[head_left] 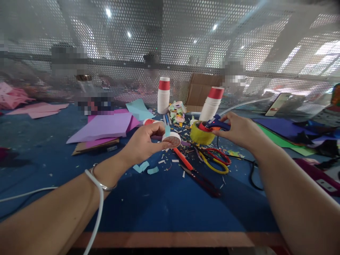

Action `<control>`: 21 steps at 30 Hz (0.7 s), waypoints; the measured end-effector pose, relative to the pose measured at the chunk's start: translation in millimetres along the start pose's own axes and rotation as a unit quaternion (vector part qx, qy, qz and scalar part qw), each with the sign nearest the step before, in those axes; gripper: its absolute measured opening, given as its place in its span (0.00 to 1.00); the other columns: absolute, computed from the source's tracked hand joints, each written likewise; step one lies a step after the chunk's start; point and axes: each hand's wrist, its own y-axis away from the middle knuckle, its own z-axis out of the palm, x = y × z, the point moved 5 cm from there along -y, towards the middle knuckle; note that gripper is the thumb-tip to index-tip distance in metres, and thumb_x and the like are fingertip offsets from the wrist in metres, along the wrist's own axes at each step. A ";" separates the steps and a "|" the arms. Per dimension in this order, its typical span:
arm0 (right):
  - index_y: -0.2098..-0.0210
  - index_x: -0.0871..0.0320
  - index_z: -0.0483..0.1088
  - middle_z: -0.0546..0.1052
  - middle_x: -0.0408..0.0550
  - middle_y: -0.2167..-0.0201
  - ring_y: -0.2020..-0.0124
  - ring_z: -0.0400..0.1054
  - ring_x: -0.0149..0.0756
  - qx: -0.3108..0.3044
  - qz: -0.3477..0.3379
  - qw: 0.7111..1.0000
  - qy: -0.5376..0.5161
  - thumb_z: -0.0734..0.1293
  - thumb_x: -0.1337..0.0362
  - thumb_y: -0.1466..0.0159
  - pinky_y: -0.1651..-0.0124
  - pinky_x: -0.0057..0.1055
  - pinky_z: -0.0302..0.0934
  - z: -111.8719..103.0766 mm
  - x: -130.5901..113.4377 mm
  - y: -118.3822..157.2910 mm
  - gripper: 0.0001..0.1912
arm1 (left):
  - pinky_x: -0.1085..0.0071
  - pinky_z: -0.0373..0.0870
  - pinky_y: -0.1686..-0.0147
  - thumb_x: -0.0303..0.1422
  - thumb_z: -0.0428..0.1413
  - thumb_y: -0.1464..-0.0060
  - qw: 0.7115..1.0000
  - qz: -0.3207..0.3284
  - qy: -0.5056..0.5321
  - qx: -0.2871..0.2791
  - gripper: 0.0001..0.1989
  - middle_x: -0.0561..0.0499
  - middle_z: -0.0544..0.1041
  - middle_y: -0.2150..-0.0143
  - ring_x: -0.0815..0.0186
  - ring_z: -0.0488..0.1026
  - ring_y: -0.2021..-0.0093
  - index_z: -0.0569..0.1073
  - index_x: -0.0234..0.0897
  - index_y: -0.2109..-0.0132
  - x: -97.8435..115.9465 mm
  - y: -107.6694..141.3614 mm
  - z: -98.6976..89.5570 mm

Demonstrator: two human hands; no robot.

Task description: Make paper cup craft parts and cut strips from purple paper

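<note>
Between the thumb and fingers of my left hand [148,140] is a small round white piece [172,139] with a brownish face, and a light blue paper strip [167,130] stands up at its edge. My right hand [233,129] grips a dark blue glue gun [216,123], whose front end is at the yellow tape roll [202,134]. Below the round piece lies an orange-handled cutter [183,158]. Scissors with red and yellow handles [216,164] lie nearer my right arm, with a dark pair [204,182] in front of them.
Two stacks of paper cups [163,97] [211,104] stand at the back before a perforated metal screen [127,39]. Purple paper [106,125] lies left, and coloured sheets [278,132] and a magenta power strip [318,177] right. Paper scraps [152,170] dot the blue table [159,209].
</note>
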 end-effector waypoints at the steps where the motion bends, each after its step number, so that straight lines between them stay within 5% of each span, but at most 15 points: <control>1: 0.55 0.53 0.70 0.80 0.53 0.60 0.60 0.75 0.52 0.002 -0.003 1.000 -0.004 0.70 0.48 0.42 0.62 0.40 0.62 0.5 0.6 -0.4 0.21 | 0.71 0.62 0.67 0.40 0.67 0.50 1.000 -0.002 -0.001 0.000 0.17 0.57 0.65 0.70 0.70 0.62 0.70 0.66 0.38 0.70 -0.4 0.3 0.0; 12: 0.55 0.54 0.69 0.79 0.55 0.64 0.63 0.74 0.52 0.012 0.008 0.999 -0.032 0.69 0.46 0.44 0.66 0.39 0.60 -9.1 -4.8 4.0 0.23 | 0.71 0.66 0.66 0.36 0.66 0.51 1.000 0.000 -0.014 -0.006 0.14 0.57 0.64 0.71 0.70 0.63 0.70 0.67 0.39 0.70 4.2 0.2 1.2; 21: 0.53 0.53 0.68 0.80 0.56 0.58 0.55 0.75 0.56 0.133 0.061 0.984 -0.103 0.71 0.49 0.45 0.56 0.46 0.65 -40.9 -7.6 13.8 0.24 | 0.70 0.60 0.66 0.37 0.65 0.51 1.000 -0.012 -0.017 0.014 0.15 0.57 0.63 0.71 0.69 0.61 0.69 0.66 0.38 0.69 -1.1 1.2 0.0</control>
